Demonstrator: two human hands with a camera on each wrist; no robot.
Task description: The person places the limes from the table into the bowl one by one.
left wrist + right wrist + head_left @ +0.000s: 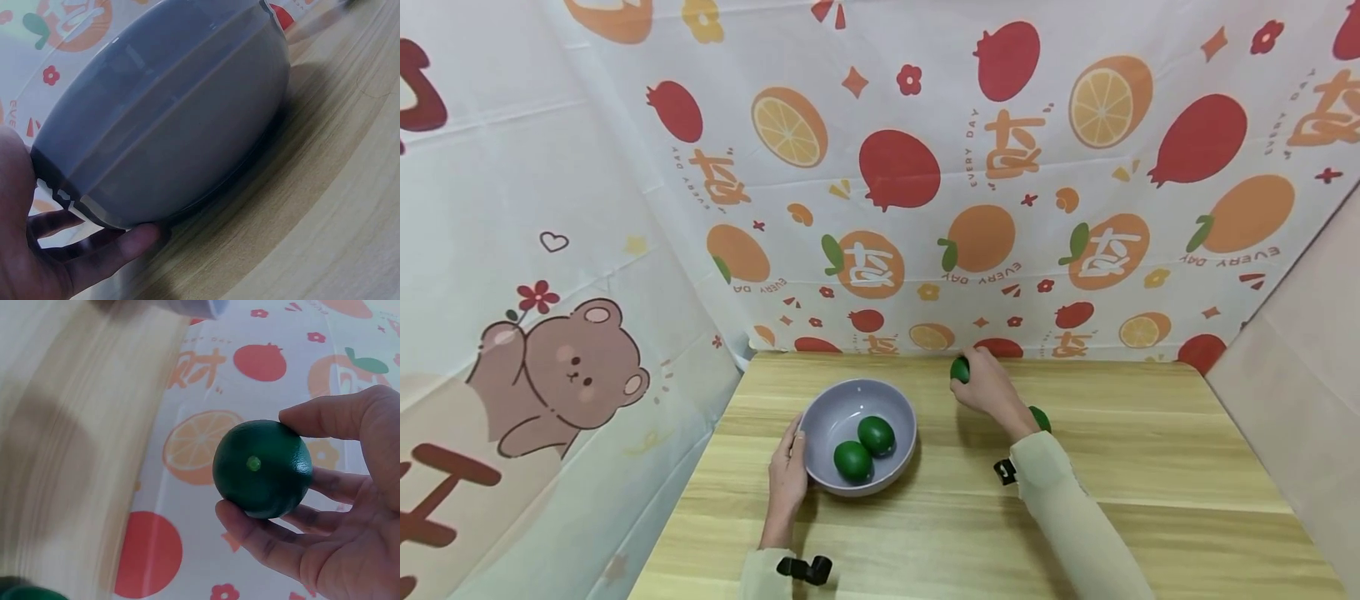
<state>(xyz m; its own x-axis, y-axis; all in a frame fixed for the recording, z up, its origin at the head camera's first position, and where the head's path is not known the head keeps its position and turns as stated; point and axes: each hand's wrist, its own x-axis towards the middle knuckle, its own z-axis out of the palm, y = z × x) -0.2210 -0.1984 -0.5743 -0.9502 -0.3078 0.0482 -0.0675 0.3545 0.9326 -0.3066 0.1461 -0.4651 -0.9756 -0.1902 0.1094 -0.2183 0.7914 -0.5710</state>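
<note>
A grey-purple bowl [831,412] stands on the table with two green limes, one lime [876,435] touching the other lime [853,462]. At its left side my left hand [787,471] holds the bowl, thumb near the rim and fingers at the lower wall, as the left wrist view shows. My right hand [990,390] pinches a third lime [262,470] between thumb and fingers, near the table's back edge and right of the bowl. Behind my right wrist another lime [1040,418] lies on the table, partly hidden; its edge shows low in the right wrist view.
The wood-grain table [1150,467] ends at a hanging fruit-print cloth [820,200] behind. A bear-print cloth [677,250] hangs on the left, and a pale wall [1300,350] bounds the right. Each wrist wears a small black camera mount [805,570].
</note>
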